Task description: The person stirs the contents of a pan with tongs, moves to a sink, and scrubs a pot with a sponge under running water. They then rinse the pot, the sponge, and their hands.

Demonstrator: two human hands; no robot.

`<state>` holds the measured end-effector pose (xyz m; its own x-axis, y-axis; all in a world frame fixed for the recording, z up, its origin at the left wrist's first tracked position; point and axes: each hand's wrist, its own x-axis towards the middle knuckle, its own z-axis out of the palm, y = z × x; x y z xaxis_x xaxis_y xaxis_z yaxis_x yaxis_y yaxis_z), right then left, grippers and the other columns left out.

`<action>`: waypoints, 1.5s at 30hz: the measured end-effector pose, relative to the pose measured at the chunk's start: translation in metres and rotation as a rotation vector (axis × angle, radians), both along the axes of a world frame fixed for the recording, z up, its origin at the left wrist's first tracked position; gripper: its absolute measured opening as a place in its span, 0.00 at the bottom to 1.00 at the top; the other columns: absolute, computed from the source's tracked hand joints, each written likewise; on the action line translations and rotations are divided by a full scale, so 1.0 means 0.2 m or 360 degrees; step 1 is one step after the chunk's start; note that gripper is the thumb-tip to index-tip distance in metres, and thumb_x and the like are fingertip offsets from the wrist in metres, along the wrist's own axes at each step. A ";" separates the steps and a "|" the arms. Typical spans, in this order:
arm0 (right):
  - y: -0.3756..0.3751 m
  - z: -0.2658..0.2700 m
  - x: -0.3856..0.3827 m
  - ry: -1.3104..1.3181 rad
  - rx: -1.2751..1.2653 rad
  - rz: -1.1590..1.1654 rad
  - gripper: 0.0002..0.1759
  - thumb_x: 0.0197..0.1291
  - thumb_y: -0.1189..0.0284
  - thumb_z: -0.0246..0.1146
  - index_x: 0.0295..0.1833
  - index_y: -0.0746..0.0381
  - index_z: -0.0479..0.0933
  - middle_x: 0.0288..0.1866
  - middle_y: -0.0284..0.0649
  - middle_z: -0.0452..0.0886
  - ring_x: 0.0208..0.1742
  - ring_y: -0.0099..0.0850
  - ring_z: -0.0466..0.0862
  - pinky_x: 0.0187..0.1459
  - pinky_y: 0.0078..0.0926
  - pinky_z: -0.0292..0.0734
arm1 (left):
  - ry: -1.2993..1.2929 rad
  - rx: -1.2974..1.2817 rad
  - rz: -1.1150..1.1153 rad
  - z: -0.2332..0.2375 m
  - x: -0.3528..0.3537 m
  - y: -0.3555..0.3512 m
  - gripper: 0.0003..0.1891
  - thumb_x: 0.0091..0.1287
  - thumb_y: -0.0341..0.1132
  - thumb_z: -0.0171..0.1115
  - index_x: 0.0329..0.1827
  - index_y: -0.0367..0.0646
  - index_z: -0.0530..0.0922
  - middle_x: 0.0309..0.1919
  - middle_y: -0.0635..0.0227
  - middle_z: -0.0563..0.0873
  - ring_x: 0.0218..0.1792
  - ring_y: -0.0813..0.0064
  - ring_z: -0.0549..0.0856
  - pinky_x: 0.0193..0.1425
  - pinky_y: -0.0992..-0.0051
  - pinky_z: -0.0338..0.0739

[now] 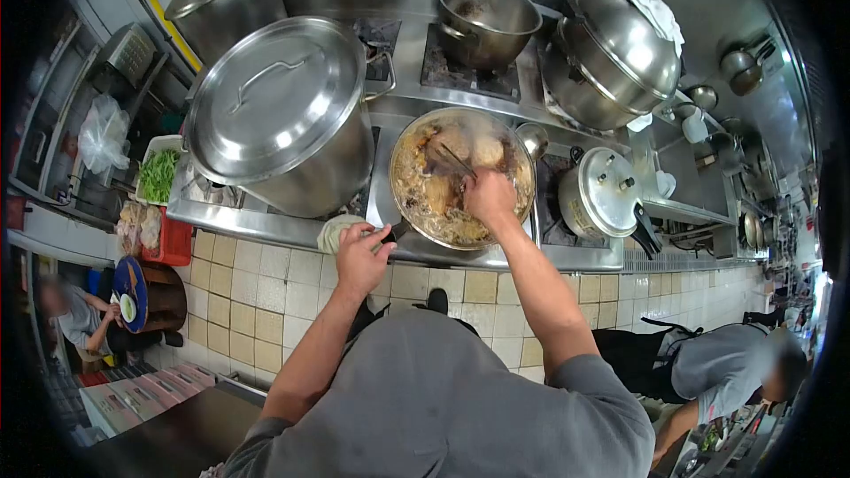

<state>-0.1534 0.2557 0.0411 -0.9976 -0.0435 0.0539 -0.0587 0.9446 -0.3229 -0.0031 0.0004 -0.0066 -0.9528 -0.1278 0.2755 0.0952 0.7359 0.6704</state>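
Note:
A wide pan (407,223) of bubbling brown liquid sits on the front of the stove, with rounded pieces of food (487,151) in it. My right hand (490,197) is closed over the pan on a thin dark utensil (456,159), whose tips point at the food. At the pan's lower left, my left hand (363,257) has its fingers curled at the dark end of the pan's handle (390,236). A pale cloth (335,234) hangs on the stove edge beside that hand.
A large lidded pot (279,115) stands left of the pan, a pressure cooker (602,195) right. Behind are an open pot (490,25) and a domed steamer (611,57). Greens (159,174) sit far left. One person (84,314) is lower left, another (722,372) lower right.

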 end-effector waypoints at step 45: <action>0.54 0.11 -0.08 -0.0093 -0.0304 -0.0444 0.14 0.63 0.58 0.68 0.47 0.53 0.91 0.44 0.51 0.90 0.50 0.53 0.89 0.54 0.49 0.84 | -0.0127 0.0012 -0.0017 -0.01 0.01 0.00 0.20 0.57 0.37 0.81 0.55 0.53 0.92 0.51 0.65 0.84 0.55 0.60 0.80 0.60 0.64 0.78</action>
